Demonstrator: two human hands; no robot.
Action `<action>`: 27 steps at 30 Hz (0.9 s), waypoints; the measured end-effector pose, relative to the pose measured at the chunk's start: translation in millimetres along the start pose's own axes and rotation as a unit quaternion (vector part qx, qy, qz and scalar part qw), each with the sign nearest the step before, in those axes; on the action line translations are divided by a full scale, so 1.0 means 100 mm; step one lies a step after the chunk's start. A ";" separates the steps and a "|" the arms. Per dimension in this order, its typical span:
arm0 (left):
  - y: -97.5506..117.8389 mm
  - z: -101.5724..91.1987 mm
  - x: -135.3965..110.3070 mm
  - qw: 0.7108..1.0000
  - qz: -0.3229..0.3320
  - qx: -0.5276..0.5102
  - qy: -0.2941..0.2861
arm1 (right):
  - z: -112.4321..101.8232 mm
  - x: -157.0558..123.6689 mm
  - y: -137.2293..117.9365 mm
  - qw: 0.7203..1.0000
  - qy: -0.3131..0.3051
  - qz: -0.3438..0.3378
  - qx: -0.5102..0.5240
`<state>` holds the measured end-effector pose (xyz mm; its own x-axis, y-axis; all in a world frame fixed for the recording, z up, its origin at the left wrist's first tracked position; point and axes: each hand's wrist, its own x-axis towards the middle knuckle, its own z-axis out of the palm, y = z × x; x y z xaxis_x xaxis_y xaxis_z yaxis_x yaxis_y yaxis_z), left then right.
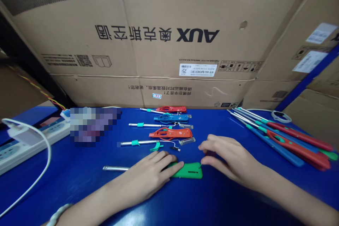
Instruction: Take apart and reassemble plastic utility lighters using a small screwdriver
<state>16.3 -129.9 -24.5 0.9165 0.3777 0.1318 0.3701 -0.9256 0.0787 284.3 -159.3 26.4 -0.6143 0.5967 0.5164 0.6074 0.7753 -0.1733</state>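
My left hand (147,171) is closed over a green utility lighter (189,170) lying on the table, its fingers pressing the handle down. The lighter's metal tube (115,168) sticks out to the left from beneath my palm. My right hand (226,157) hovers at the handle's right end. Its fingers are curled, with a gap between thumb and forefinger, and the thumb tip is close to the handle's corner. A thin, small bit shows at that corner, too small to name. Just behind my left hand lie a teal trigger piece (156,146) and a small black wired part (174,148).
Behind are opened lighter halves in orange (171,133), blue (172,118) and red (172,109), with metal tubes and clear tanks (187,141). Several whole lighters (291,141) lie at right. A power strip (45,136) and white cable stand left; a cardboard wall (148,56) closes the back.
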 end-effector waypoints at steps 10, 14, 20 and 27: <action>-0.02 0.02 -0.01 1.000 -0.001 -0.003 0.001 | 0.03 -0.02 0.01 0.999 -0.016 0.022 0.037; -0.03 0.02 -0.02 1.000 -0.001 -0.009 0.011 | 0.00 0.00 -0.01 0.995 -0.035 0.022 0.086; -0.02 0.00 -0.02 1.000 -0.001 -0.011 0.006 | -0.02 0.02 -0.03 0.999 -0.022 0.041 0.021; -0.02 0.00 -0.02 1.000 -0.003 -0.012 -0.011 | -0.06 0.02 -0.03 0.997 -0.042 0.025 0.057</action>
<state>14.2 -129.1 -24.7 0.9176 0.3822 0.1091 0.3719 -0.9225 0.1036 284.0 -161.6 32.9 -0.6272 0.6467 0.4340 0.5797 0.7598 -0.2945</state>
